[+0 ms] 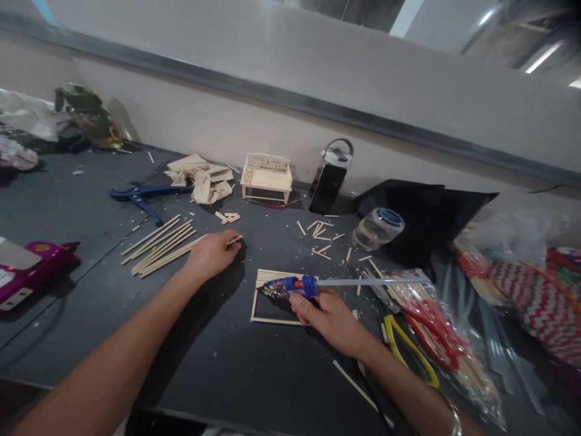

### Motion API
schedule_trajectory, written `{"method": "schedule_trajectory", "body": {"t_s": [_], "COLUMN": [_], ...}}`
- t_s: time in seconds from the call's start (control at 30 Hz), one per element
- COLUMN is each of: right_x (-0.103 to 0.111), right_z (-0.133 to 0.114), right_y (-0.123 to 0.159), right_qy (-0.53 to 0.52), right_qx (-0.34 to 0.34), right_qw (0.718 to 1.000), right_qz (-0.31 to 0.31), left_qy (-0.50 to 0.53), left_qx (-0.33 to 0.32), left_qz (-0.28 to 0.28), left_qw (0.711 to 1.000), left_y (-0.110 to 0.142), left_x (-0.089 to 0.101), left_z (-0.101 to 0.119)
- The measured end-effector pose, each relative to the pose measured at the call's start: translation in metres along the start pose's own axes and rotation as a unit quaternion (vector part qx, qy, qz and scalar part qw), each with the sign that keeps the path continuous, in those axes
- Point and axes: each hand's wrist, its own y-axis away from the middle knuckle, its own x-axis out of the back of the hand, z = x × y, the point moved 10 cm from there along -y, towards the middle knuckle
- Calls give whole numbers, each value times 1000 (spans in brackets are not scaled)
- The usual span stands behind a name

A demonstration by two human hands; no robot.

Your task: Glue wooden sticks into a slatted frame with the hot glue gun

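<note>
My right hand [329, 315] is wrapped round a blue glue gun [284, 288], and a long clear glue stick [372, 281] juts from its back end toward the right. The nozzle lies over the left side of a small rectangular frame of wooden sticks [276, 320], which has several sticks packed along its far edge. Part of the frame is hidden by the gun and hand. Further left, my left hand [211, 257] is closed, pinching a short wooden stick [235, 240] above the table. Beside that hand lies a row of longer wooden sticks [158, 247].
A miniature wooden bench [266, 177] stands near the wall, with a phone [327, 188] leaning on a bottle. Blue cutters [140, 195] and crumpled paper [204, 175] are left of it. A jar [377, 230], yellow-handled scissors [411, 351] and bagged sticks [454, 339] are at right.
</note>
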Motion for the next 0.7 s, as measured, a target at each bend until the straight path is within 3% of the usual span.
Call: {"method": "schedule_trajectory", "body": {"t_s": [0.7], "right_x": [1], "right_z": [-7], "right_y": [0], "right_qy": [27], "right_qx": [37], "right_qw": [999], "right_qz": [8], "left_qy": [2], "left_qx": [-2], "left_qz": [0], "left_qw": [1000], "left_y": [1], "left_x": [0], "left_z": [1]}}
